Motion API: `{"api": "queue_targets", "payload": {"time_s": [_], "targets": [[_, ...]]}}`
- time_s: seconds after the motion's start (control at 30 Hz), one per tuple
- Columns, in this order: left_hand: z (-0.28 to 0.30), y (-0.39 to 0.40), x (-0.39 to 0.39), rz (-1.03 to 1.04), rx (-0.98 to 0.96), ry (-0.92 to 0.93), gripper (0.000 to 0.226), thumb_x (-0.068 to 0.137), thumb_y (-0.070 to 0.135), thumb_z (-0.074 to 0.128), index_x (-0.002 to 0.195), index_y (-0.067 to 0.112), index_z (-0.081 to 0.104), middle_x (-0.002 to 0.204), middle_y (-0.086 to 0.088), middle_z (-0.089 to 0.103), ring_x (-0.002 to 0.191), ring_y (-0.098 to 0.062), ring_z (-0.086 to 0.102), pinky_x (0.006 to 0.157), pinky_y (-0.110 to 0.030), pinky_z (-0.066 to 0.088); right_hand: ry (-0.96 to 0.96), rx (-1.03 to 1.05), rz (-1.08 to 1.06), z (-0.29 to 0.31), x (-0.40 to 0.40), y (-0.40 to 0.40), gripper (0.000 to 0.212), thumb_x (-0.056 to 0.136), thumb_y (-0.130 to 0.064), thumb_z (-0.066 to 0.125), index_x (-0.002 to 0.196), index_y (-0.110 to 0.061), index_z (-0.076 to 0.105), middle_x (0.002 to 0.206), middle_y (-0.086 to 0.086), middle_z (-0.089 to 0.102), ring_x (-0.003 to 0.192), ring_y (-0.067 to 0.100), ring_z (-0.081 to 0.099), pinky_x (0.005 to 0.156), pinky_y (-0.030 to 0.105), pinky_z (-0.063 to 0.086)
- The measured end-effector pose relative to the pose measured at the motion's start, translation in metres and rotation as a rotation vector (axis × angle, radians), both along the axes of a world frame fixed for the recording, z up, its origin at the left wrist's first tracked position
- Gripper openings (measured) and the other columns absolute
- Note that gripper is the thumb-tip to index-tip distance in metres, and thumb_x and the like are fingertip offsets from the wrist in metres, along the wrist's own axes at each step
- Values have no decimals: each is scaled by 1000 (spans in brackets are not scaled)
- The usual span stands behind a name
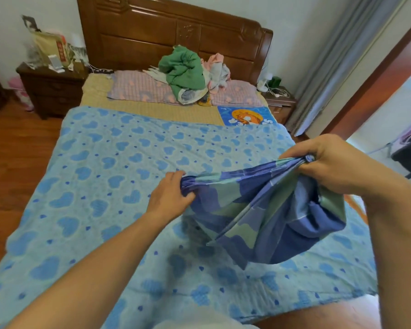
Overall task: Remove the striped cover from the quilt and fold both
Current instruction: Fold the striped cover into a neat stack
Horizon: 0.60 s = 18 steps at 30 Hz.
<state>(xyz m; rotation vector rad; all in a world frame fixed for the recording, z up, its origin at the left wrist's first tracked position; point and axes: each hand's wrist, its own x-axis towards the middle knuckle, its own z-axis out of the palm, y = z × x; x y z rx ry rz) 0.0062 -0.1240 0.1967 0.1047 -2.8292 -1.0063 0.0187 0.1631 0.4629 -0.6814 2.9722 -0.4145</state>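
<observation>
left hand (170, 197) clamped on striped cover (266, 214) | right hand (328, 160) gripping it too | above quilt (105, 186)

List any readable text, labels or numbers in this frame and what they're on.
None can be read with confidence.
Small blue cartoon pillow: pale letters beside an orange cartoon figure, too blurred to read.
Tan paper bag on the left nightstand: a red vertical strip with characters, too small to read.
Striped cover and heart-print quilt: patterns only, no text.
</observation>
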Motion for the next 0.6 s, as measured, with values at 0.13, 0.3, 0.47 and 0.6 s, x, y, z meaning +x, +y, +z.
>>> {"api": "queue_targets", "payload": {"time_s": [0.13, 0.3, 0.47, 0.6], "targets": [[-4, 40, 25, -157, -60, 98, 46, 78, 34, 62, 122, 29, 50, 110, 0, 65, 97, -31, 64, 74, -42, 53, -26, -29, 8, 0, -2, -3, 39, 83, 3, 65, 98, -30, 78, 89, -31, 68, 81, -21, 58, 71, 0, 40], [-12, 19, 22, -137, 17, 111, 33, 82, 13, 55, 109, 29, 45, 100, 2, 60, 81, -27, 59, 65, -38, 46, -16, -82, -19, -3, -6, 11, 44, 82, 6, 66, 88, -37, 77, 81, -37, 68, 80, -18, 61, 66, -2, 40], [-44, -31, 45, -95, 148, 103, 39, 88, 4, 55, 106, 38, 45, 99, 10, 59, 86, -21, 61, 68, -33, 47, 51, -167, -196, -10, -19, 30, 48, 86, 0, 65, 78, -47, 71, 75, -37, 66, 73, -17, 59, 61, 8, 45], [-62, -53, 64, -245, 3, 326, 81, 80, -11, 57, 143, 36, 37, 132, 7, 51, 99, -23, 63, 73, -27, 50, 45, -171, -309, -25, -28, 34, 41, 87, -3, 63, 79, -42, 75, 78, -25, 70, 72, -1, 61, 62, 19, 44]]}}
